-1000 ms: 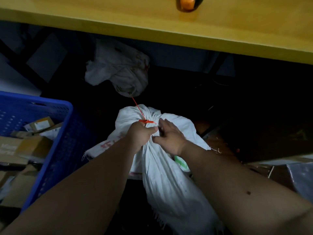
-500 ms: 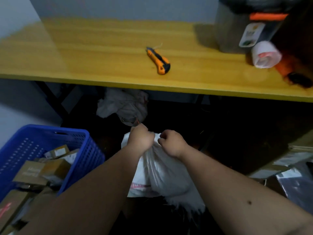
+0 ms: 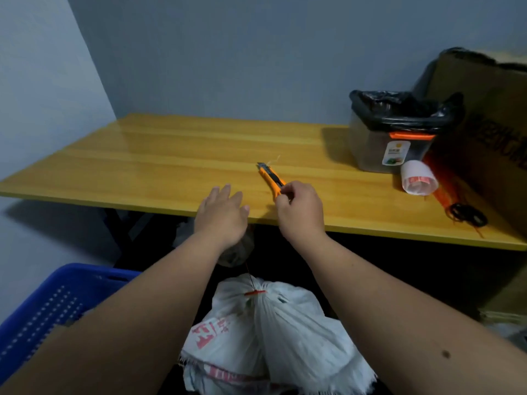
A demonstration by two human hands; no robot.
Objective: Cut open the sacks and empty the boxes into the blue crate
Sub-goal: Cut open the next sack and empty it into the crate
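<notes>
A white woven sack (image 3: 273, 332) with red print stands on the floor between my forearms, its neck cinched by a red zip tie (image 3: 254, 292). An orange utility knife (image 3: 270, 178) lies on the yellow table (image 3: 142, 166). My right hand (image 3: 299, 212) pinches the knife's near end with its fingertips. My left hand (image 3: 221, 215) hovers open over the table's front edge, holding nothing. The blue crate (image 3: 54, 306) sits at the lower left; my left arm hides most of its inside.
A bin lined with a black bag (image 3: 396, 129) stands at the table's back right, with a roll of labels (image 3: 417, 179) and orange ties (image 3: 453, 192) beside it. A large cardboard box (image 3: 490, 132) fills the right edge. Another crumpled sack (image 3: 236, 249) lies under the table.
Both hands let go of the sack's neck and rose to the table. My right hand closed on the knife's end. The view tilted up from the floor to the tabletop.
</notes>
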